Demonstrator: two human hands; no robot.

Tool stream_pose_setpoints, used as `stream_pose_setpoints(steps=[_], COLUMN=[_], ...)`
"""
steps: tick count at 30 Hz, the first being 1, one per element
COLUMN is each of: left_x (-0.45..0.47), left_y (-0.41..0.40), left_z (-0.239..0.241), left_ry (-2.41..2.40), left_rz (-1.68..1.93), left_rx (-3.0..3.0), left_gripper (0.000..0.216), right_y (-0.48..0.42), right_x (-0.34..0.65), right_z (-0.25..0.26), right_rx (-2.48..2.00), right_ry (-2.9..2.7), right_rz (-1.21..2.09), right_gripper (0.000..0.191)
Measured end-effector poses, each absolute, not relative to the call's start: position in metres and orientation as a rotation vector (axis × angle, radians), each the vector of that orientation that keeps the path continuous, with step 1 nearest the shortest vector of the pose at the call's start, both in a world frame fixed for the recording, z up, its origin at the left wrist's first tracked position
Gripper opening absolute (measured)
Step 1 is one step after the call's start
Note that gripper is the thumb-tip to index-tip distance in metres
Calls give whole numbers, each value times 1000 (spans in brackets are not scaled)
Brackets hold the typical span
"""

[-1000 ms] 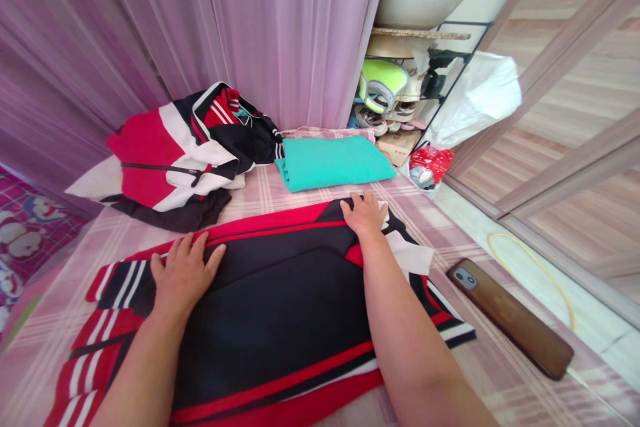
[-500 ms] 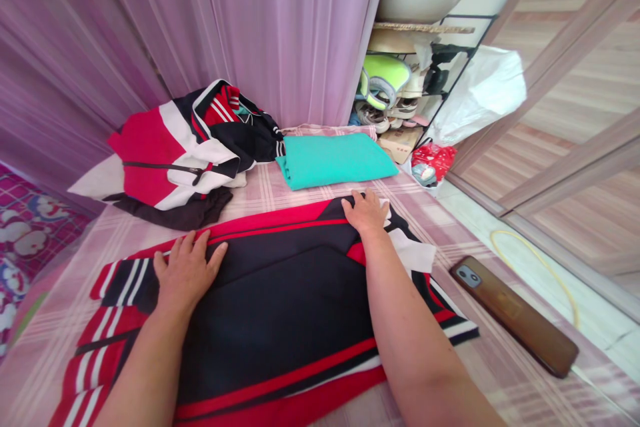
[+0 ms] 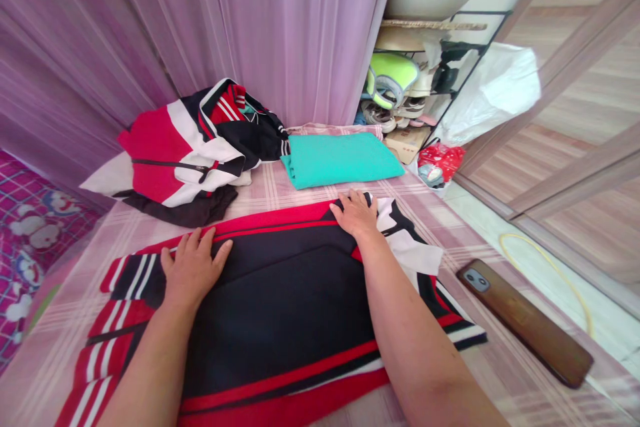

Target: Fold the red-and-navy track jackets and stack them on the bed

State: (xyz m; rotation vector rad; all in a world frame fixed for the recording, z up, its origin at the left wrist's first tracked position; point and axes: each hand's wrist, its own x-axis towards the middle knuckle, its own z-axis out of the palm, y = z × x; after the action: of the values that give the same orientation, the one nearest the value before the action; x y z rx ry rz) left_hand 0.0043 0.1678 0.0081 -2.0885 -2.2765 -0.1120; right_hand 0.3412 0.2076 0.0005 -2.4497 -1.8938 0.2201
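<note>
A black, red and white jacket [image 3: 280,320] lies spread flat on a pink checked sheet [image 3: 310,190]. My left hand [image 3: 193,267] rests flat and open on its left part, beside the striped sleeve. My right hand [image 3: 355,213] presses flat and open on the jacket's far edge near the white collar. Behind it lie a folded teal garment [image 3: 340,159] and a crumpled pile of red, white and black clothes [image 3: 190,147].
A phone in a brown case [image 3: 525,320] lies at the right on the sheet's edge. A rack of shoes [image 3: 405,100], a white plastic bag [image 3: 495,90] and a red bag [image 3: 440,159] stand at the back right. Purple curtains [image 3: 200,27] hang behind.
Both hands have hardly moved on the jacket; my right hand has slid slightly left along the far edge. The view has shifted a little.
</note>
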Motion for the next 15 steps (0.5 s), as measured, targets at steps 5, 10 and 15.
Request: stream_pose_setpoints(steps=[5, 10, 15], left_x=[5, 5, 6], left_y=[168, 167, 167], left_z=[8, 7, 4], left_ry=[-2290, -2267, -2314], left_rz=[-101, -106, -105], left_rx=[-2075, -2063, -2026], left_gripper=[60, 57, 55], right_y=[208, 207, 206], right_x=[341, 337, 318], right_z=[-1, 7, 15], right_rx=[-2443, -2415, -2224], right_ry=[-1886, -1829, -1975], right_rz=[197, 118, 58], right_gripper=[58, 57, 58])
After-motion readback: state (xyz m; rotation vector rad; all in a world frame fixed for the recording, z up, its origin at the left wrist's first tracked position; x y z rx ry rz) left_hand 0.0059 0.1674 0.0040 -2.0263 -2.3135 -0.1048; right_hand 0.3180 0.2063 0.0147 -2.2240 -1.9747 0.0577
